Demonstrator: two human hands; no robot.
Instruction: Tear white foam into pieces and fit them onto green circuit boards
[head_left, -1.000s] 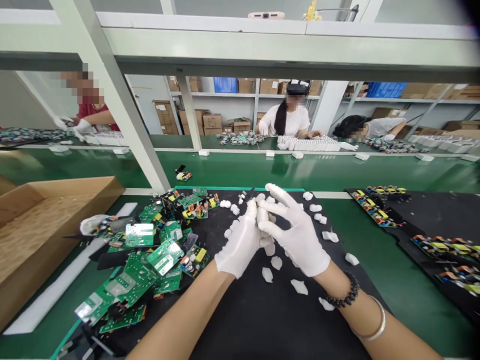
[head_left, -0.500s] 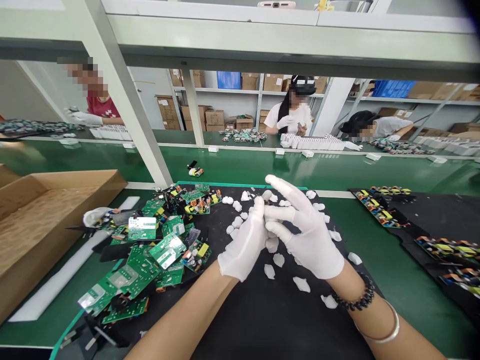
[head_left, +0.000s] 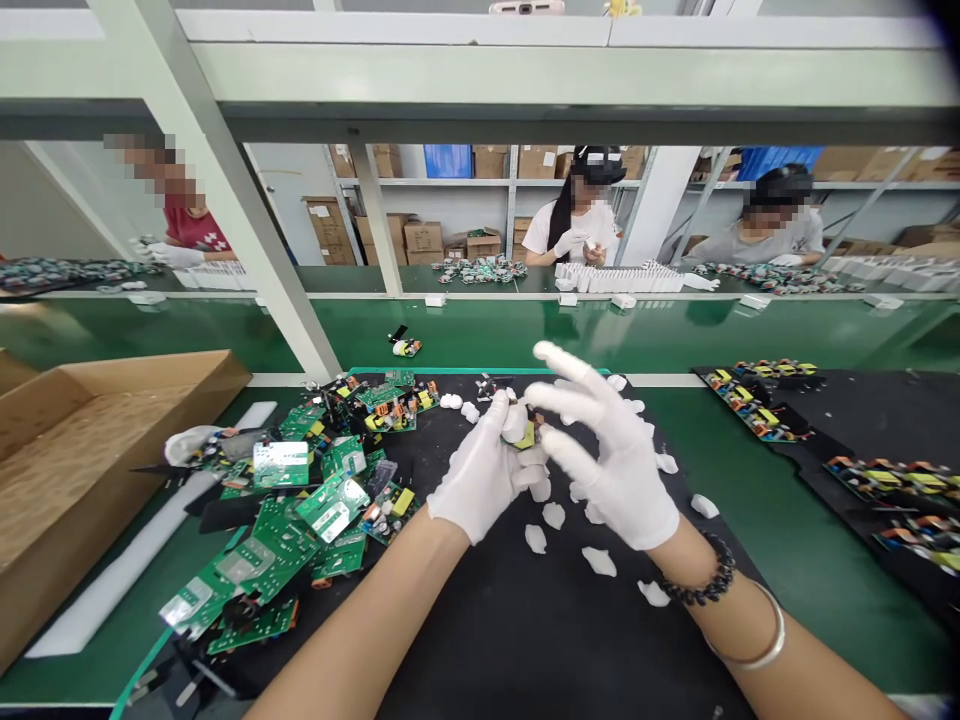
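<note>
My left hand (head_left: 480, 475), in a white glove, is closed around a small circuit board (head_left: 528, 436). A yellow component shows on it, and a white putty-like lump (head_left: 515, 424) sits on its upper side by my thumb. Just to the right, my right hand (head_left: 611, 460), gloved too, has its fingers spread; its fingertips are close to the board, and I cannot tell whether they touch it. Several white putty pieces (head_left: 599, 561) lie on the black mat (head_left: 480, 640) around and below both hands. A heap of green circuit boards (head_left: 335, 500) lies left of my left hand.
A cardboard box (head_left: 127, 420) stands at the left beside a white foam strip (head_left: 112, 580). Boards in rows (head_left: 757, 405) lie on a black sheet at the right. A slanted frame post (head_left: 247, 220) rises ahead. Several co-workers (head_left: 577, 225) sit across the green belt (head_left: 480, 330).
My right hand's fingers have lifted and spread away from my left hand, uncovering the board and white lump. The view has shifted slightly. A co-worker at the right has raised their head.
</note>
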